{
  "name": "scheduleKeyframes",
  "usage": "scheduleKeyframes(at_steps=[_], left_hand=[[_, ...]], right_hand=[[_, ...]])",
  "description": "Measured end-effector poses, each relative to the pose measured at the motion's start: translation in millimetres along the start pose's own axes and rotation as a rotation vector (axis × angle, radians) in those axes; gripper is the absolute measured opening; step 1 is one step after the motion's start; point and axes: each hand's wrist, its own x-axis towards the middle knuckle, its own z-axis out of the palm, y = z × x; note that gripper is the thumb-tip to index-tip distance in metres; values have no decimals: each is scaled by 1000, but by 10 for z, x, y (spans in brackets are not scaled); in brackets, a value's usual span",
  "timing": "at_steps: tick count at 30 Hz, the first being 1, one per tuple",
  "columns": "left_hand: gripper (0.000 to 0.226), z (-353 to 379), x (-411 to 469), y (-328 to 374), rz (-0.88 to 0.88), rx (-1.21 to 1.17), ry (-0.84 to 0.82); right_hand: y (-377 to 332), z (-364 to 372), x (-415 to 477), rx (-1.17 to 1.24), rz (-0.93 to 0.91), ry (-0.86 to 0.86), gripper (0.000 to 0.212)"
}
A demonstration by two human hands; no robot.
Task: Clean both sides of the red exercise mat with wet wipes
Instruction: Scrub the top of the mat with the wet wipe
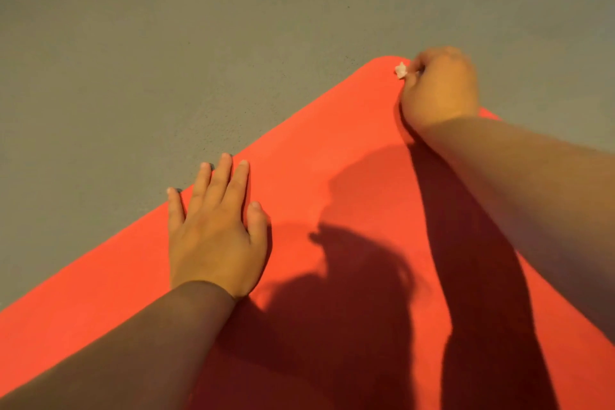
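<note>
Left hand, seen at left edge of mat: bare, back of hand shown, all five fingers seen, nails cut short, nail made out on each. Left forearm bare from wrist to frame edge, nearer part shaded. Right hand, seen at far corner of mat: bare, back and knuckles shown, fingers mostly hidden, outline slightly blurred. Right forearm bare from wrist to frame edge, broad, underside shaded.

Lit hard and warm from the near side; darkened by deep shadows across the near mat; softly focused overall, blurred around the far right hand.
</note>
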Motion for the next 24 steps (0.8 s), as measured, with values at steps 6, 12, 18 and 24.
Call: scheduleKeyframes(at_steps=[6, 12, 18, 24], left_hand=[[58, -3, 25, 2, 127, -26, 50], [59, 27, 48, -27, 243, -62, 77], [58, 52, 50, -31, 265, -63, 121], [54, 84, 83, -60, 275, -109, 131]], right_hand=[[-829, 14, -1117, 331, -487, -117, 19], [14, -191, -503, 22, -13, 6, 30], [-255, -165, -902, 157, 73, -21, 21], [-663, -267, -1731, 319, -364, -186, 12]])
